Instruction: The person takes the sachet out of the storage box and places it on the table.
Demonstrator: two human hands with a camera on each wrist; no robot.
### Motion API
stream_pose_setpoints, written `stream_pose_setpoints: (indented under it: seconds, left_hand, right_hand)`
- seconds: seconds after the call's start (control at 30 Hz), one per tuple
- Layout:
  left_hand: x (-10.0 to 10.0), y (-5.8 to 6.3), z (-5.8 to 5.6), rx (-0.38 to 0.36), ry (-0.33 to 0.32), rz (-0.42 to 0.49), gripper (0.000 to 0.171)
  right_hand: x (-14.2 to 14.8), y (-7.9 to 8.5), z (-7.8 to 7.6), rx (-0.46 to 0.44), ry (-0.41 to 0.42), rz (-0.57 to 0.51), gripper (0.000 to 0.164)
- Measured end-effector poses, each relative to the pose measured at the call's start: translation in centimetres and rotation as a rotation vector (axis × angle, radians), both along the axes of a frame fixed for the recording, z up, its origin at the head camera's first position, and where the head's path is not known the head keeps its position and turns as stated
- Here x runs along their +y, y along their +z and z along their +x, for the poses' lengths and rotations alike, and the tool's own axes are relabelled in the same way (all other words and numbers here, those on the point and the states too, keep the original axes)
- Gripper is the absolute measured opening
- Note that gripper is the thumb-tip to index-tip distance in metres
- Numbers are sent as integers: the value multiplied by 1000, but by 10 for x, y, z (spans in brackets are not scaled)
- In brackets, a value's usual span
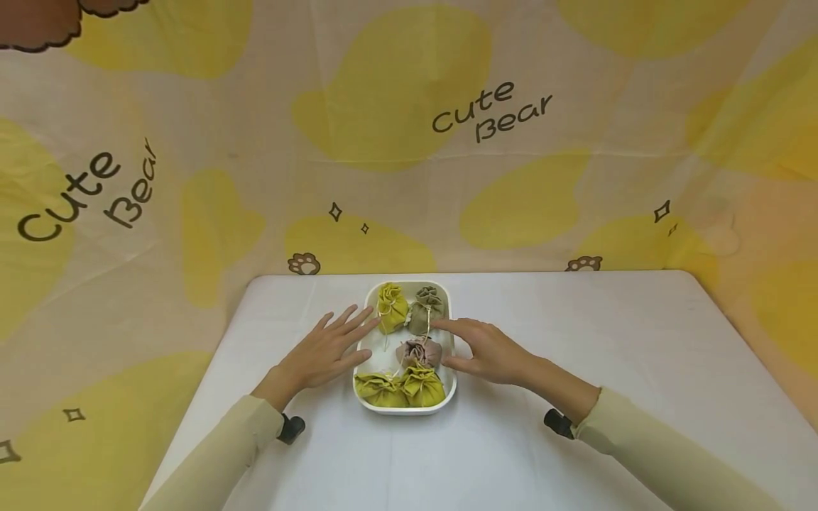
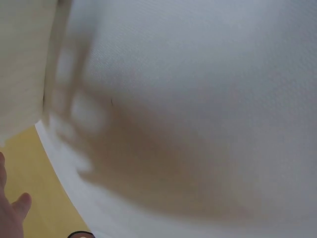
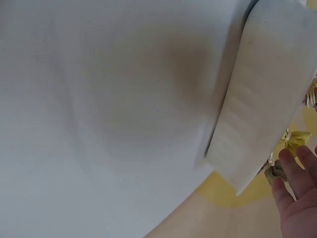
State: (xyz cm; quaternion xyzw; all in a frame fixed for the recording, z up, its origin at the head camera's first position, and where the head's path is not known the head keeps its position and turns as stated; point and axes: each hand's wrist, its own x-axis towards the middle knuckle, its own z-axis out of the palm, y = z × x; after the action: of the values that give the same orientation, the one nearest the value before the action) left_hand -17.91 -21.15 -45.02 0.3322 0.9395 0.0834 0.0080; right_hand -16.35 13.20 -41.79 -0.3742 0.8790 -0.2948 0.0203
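Head: left hand (image 1: 329, 349), right hand (image 1: 493, 352) flank tray (image 1: 381, 360); backdrop (image 1: 409, 191): "Cute Bear" twice.

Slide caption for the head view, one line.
Left hand and right hand at a white tray holding three yellow pouches, a grey-brown pouch and a pink pouch.

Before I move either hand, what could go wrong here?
The right hand has a finger beside the string of the brownish-grey pouch; it might snag it. That string hangs towards the pinkish pouch, so the two could tangle. The left hand overlaps the rim of the tray in the head view, so a bump might shift it.
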Motion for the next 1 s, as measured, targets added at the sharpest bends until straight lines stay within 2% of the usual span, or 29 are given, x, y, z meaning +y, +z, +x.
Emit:
stream_pose_setpoints:
  seconds: [0.23, 0.57, 0.83, 1.0]
  left_hand:
    - [-1, -1, 2, 11, -2, -6, 63]
    - [-2, -1, 3, 14, -11, -11, 61]
    - [-2, 4, 7, 0, -4, 3, 61]
    - [-3, 5, 8, -11, -1, 11, 62]
  right_hand:
    - [-15, -5, 1, -25, 58, -7, 62]
    - [-26, -8, 4, 23, 99, -9, 56]
    - [-36, -7, 0, 70, 151, -67, 45]
    - [-43, -7, 0, 39, 153, -76, 44]
